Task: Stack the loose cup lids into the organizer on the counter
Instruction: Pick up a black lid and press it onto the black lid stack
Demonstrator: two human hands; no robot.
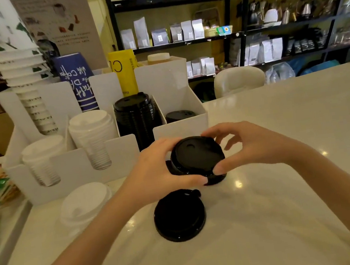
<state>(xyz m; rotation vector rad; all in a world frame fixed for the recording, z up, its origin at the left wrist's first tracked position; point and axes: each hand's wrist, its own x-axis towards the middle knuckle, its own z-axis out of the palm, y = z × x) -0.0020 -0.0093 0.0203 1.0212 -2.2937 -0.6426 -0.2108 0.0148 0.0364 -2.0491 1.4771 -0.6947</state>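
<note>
**Lids held in both hands above the counter**

Lids in black (pixel 197 158), a short stack of them, sit between both hands just above the white counter (pixel 289 183), in front of the organizer. The left hand (pixel 159 170) wraps the stack's left side, with the thumb along its near edge. The right hand (pixel 245 147) grips the right side, its thumb pressed to the near rim and its fingers arched over the far edge. How many lids are in the stack is hard to tell.

Another loose black lid (pixel 179 214) lies flat on the counter, nearer the camera and just left of the held stack. A loose white lid (pixel 85 205) lies further left, close to the organizer's front wall.

The white organizer (pixel 123 155) stands at the far left of the counter. Its front row holds, from left to right, two stacks of white lids (pixel 92 132), a tall stack of black lids (pixel 134 115) and a low black stack (pixel 179 116) in the rightmost compartment. Behind them stand paper cups (pixel 26 86), a blue sleeve of cups (pixel 77 81) and a yellow sleeve (pixel 124 72).

Dark shelves (pixel 231 12) with bags and kettles fill the far wall.
</note>
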